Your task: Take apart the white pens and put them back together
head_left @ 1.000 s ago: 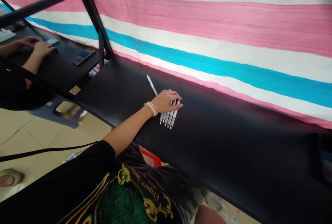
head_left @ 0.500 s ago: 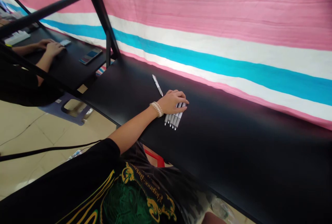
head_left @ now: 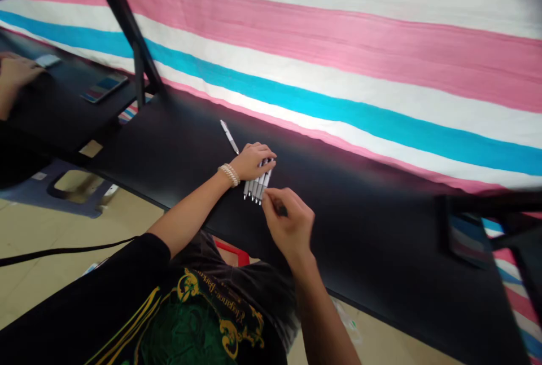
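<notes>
Several white and grey pens (head_left: 256, 187) lie side by side in a row on the black table (head_left: 372, 241). My left hand (head_left: 255, 161), with a beaded bracelet at the wrist, rests over their upper ends, its fingers wrapped round the row. Right of them, my right hand (head_left: 290, 219) is closed, thumb and forefinger pinched together at the lower end of the rightmost pen; whether they grip it is hidden. A single pen (head_left: 229, 136) lies apart, beyond my left wrist.
A striped cloth (head_left: 296, 77) hangs along the table's far edge. Black metal frames stand at left and right. At the far left, another person's hand (head_left: 17, 71) rests near a phone (head_left: 104, 88). A purple-grey stool (head_left: 76, 190) stands below.
My right hand has come into view and reached the pens' lower ends. My left hand stays over the row. The view has turned to the right, bringing in the right-hand frame.
</notes>
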The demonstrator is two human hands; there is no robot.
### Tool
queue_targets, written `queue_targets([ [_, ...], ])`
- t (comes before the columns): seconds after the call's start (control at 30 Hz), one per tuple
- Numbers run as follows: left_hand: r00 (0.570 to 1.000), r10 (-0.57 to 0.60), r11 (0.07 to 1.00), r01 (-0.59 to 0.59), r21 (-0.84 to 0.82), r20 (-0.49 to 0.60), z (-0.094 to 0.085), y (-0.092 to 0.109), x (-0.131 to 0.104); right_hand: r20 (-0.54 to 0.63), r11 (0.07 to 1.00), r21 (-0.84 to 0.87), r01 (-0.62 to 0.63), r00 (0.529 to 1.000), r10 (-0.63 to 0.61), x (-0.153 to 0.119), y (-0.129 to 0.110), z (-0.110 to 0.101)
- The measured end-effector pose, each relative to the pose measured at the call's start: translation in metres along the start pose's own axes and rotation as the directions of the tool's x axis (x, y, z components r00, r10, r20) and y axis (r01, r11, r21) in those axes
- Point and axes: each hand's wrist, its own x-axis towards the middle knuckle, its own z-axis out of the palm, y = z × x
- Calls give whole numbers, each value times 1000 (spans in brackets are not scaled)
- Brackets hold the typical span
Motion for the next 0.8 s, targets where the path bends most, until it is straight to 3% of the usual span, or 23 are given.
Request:
queue_targets([
  [0.17, 997, -28, 995, 21, -98, -66, 1, -4, 4, 23, 979, -27, -202, 979, 203, 14, 32, 9],
  [0.33, 996, -37, 993, 27, -115, -84, 3, -4, 3, 199, 973, -198, -120, 967, 160, 24, 34, 9],
  [0.53, 988, -23, 987, -2, -159, -153, 1, -1, 3, 302, 940, -340, -41, 941, 150, 34, 36, -8],
  [0.6, 978, -51, 979, 9, -205, -202, 1, -1, 3, 272, 947, -303, -109, 942, 195, 37, 42, -13],
  [0.7, 938, -217, 906, 89, -415, -271, 2, 0, 6, 189, 960, -91, -263, 942, 276, 44, 47, -21],
  [0.8, 889, -410, 644, 123, -755, -205, 0, 3, 9, 223, 923, 221, -314, 938, 265, 54, 47, -24],
])
